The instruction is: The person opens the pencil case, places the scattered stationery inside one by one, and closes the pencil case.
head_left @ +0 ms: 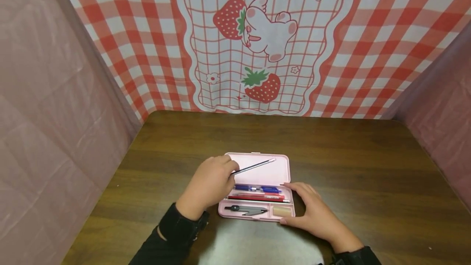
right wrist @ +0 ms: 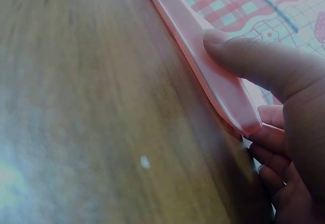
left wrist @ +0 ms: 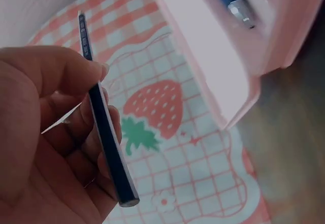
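My left hand (head_left: 217, 177) pinches a slim dark pencil (head_left: 255, 166) between thumb and fingers. It holds the pencil slanted above the raised lid of an open pink pencil case (head_left: 265, 217); in the left wrist view the pencil's flat end (left wrist: 128, 202) points down. My right hand (head_left: 316, 212) grips the case's right end, its thumb against the front wall (right wrist: 231, 89) and its fingers around the end and back. Inside lie a blue pen (head_left: 270, 189), red and black pencils (head_left: 263, 198), a grey compass (head_left: 248, 209) and a tan eraser (head_left: 281, 211).
The case stands on a brown wooden table (head_left: 176, 146) near its front. Behind hangs a red checked cloth (head_left: 154, 44) with strawberries printed on it. Pinkish drapes (head_left: 55, 113) close off both sides. A pale glare lies on the table before the case.
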The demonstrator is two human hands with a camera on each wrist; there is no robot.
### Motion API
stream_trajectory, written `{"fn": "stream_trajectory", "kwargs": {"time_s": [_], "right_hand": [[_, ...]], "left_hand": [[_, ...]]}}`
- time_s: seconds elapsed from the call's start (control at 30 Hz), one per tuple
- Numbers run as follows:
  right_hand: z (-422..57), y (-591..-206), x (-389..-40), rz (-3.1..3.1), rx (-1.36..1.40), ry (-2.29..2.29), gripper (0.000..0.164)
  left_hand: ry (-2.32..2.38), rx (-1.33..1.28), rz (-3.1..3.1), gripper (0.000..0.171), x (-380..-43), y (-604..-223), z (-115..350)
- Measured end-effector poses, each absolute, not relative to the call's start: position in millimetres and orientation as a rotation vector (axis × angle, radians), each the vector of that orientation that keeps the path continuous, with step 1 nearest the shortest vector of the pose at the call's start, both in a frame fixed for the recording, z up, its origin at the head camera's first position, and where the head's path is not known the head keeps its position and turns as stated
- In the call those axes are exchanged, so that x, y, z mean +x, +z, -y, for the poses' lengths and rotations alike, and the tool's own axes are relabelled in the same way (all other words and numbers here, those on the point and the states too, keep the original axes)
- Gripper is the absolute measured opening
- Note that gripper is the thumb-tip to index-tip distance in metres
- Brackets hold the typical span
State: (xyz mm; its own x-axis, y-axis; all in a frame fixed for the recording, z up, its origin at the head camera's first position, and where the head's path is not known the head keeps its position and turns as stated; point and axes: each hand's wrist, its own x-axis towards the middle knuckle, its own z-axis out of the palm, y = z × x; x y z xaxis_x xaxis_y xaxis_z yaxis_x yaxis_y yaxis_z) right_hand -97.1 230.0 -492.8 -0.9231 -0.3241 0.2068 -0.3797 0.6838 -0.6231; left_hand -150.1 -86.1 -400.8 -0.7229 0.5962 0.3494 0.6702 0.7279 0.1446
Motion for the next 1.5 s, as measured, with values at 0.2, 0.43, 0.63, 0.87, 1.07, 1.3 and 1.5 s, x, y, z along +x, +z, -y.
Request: {"fn": "stream_trajectory", "kwargs": {"time_s": [0.2, 0.43, 0.63, 0.87, 1.07, 1.3, 1.5], "right_hand": [[-229, -491, -97, 2.832, 0.566, 1.066, 0.093], [-230, -490, -96, 2.827, 0.57, 1.059, 0.094], [-230, -489, -96, 2.845, 0.557, 1.077, 0.094], [-228, -489, -96, 2.876, 0.527, 1.085, 0.095], [-229, -489, -95, 2.883, 0.511, 1.096, 0.095], [-229, -489, -95, 2.881, 0.518, 1.091, 0.095], [-228, -488, -95, 2.877, 0.52, 1.09, 0.095]], "left_hand": [[-0.219, -1.055, 2.661, 0.012, -152, -412, 75], [-0.152, -1.107, 2.738, 0.012, -149, -422, 65], [-0.107, -1.137, 2.772, 0.009, -147, -429, 59], [-0.178, -1.172, 2.894, 0.016, -146, -436, 55], [-0.246, -1.168, 2.938, 0.012, -145, -441, 51], [-0.253, -1.166, 2.991, 0.01, -144, -441, 49], [-0.29, -1.09, 3.042, 0.008, -143, -440, 49]]}}
